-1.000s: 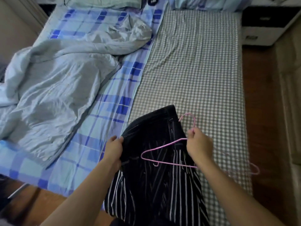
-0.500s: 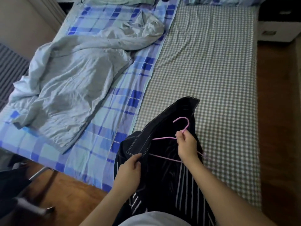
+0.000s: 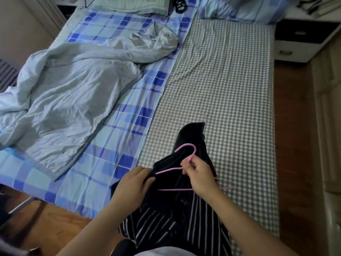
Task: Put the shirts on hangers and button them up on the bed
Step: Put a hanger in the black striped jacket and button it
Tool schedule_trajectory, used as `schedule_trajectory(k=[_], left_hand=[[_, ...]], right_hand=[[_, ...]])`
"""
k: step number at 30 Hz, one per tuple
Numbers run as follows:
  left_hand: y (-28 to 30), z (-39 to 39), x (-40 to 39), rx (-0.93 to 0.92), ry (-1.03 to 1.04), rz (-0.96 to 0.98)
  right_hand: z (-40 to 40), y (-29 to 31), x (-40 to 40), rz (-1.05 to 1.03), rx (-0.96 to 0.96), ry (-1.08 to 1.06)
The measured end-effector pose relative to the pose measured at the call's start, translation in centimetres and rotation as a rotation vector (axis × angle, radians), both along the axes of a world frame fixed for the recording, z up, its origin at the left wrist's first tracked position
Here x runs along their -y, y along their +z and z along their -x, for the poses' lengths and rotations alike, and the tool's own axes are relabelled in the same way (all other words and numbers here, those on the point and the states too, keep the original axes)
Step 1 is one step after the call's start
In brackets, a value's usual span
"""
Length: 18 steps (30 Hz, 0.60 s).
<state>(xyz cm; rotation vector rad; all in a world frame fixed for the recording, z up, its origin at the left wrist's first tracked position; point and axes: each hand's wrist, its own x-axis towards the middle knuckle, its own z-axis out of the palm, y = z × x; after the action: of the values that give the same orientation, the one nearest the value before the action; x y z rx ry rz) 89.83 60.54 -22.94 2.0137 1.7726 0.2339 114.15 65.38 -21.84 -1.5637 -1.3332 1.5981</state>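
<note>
one black striped shirt (image 3: 177, 215) at bed (image 3: 230, 108) foot edge, left hand (image 3: 133, 183) gripping its collar, right hand (image 3: 200, 177) fingers pinching one pink hanger (image 3: 186, 147) neck

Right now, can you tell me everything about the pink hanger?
The pink hanger is thin, like coated wire, with a curved hook at the top, sloping shoulders and a straight bottom bar. The right hand pinches it at the neck, just under the hook, and holds it over the dark striped shirt at the near edge of the bed. Its hook points away from the person. Part of the right side is hidden behind the hand. The left hand grips the shirt's edge, not the hanger.
</note>
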Motion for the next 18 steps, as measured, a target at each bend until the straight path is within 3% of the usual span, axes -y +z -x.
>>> schedule_trajectory(k=[2,4,5,7,9,15,18], left_hand=[[-0.1,1.0,0.8,0.030,-0.022,-0.085],[0.3,1.6,1.6,0.079,-0.038,-0.128],[0.7,1.8,2.0,0.099,-0.035,-0.128],[1.4,1.9,2.5,0.127,-0.040,-0.106],[2.0,1.9,2.9,0.150,-0.071,-0.083],[3.7,1.8,3.9,0.176,-0.095,-0.076],[4.1,3.2,4.7,0.166,-0.061,-0.088]], right_hand=[[-1.9,0.2,-0.7,0.139,-0.135,0.160],[-4.0,-0.2,-2.5,0.199,-0.209,0.083],[-4.7,-0.5,-3.8,0.179,-0.150,0.003],[-5.6,-2.1,-6.4,0.103,0.178,-0.071],[-5.6,-3.8,-8.4,0.137,0.389,0.046],[-3.4,-6.4,-10.2,0.163,0.315,0.186],[-3.4,-6.0,-10.2,0.248,0.271,0.109]])
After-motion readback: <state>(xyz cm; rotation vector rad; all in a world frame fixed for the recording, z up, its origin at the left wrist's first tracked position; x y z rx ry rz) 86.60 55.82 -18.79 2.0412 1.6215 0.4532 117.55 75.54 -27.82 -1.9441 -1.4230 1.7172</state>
